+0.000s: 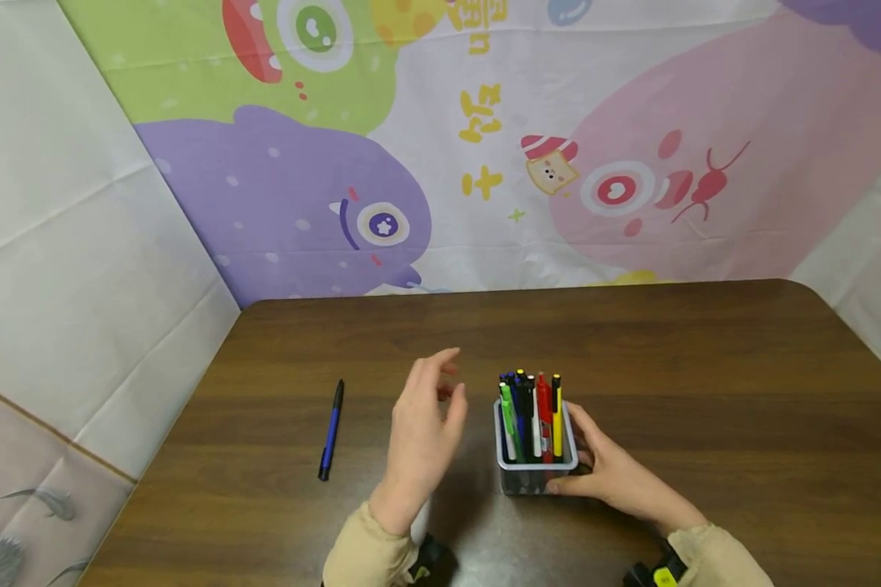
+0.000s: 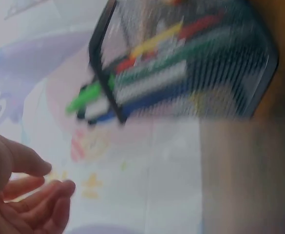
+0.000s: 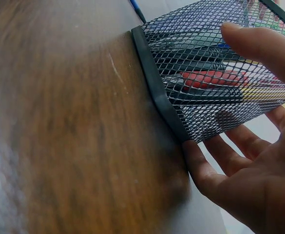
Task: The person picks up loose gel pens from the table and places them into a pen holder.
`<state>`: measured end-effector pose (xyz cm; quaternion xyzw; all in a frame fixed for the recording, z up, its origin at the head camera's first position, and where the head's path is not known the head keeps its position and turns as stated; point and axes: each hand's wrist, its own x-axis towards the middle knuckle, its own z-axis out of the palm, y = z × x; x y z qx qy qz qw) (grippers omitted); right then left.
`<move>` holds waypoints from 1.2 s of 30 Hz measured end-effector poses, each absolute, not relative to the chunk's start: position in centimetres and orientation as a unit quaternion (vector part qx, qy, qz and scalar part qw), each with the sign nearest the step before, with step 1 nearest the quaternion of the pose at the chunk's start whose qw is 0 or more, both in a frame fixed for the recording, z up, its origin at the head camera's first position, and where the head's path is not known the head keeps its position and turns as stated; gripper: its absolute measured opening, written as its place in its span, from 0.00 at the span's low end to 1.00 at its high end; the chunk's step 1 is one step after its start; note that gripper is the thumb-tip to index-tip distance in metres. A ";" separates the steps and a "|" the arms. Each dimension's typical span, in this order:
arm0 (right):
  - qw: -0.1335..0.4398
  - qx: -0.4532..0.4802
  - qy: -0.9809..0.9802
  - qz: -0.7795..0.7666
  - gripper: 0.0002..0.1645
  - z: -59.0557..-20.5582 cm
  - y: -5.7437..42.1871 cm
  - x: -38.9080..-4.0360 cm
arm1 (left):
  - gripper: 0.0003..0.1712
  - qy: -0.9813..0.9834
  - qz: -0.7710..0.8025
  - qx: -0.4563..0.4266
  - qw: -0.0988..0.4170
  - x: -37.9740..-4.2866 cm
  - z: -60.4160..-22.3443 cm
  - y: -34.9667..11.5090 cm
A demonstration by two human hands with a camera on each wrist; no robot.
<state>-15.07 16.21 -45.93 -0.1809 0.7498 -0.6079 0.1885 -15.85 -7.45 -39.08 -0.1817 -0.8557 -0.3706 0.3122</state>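
Observation:
A black wire-mesh pen holder point(image 1: 523, 483) stands upright on the table, filled with several pens and markers in green, blue, black, white, red and yellow. My right hand point(image 1: 611, 471) grips it from the right, the thumb at its near side and the fingers round the far side. In the right wrist view the thumb and fingers lie along the mesh point(image 3: 196, 24). My left hand point(image 1: 424, 424) hovers to the left of the pen holder, fingers loosely bent and holding nothing. Left of that hand, a blue pen point(image 1: 331, 432) with black ends lies alone on the table.
The brown wooden table point(image 1: 705, 367) reaches back to a cloth backdrop point(image 1: 484, 244) with cartoon figures. White cloth hangs at the left point(image 1: 103, 204) and the right. Both wrists carry black devices below light sleeves point(image 1: 370, 550).

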 end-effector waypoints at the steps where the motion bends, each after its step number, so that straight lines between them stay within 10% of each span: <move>1: 0.190 -0.180 0.749 -0.608 0.57 -45.9 16.2 -15.0 | 0.19 -0.860 -0.362 -0.162 0.320 -16.0 -38.9 -8.0; 10: 0.190 -0.177 0.752 -0.605 0.57 -45.8 16.1 -15.1 | 0.04 -0.914 -0.157 0.075 0.366 -17.3 -39.0 -13.8; 20: 0.194 -0.169 0.757 -0.601 0.57 -45.7 16.1 -15.1 | 0.15 -0.982 -0.094 0.155 -0.048 -17.4 -40.3 -17.9; 36: 0.194 -0.172 0.755 -0.603 0.57 -45.7 16.1 -15.0 | 0.15 -0.972 -0.077 0.154 -0.157 -17.7 -40.9 -19.4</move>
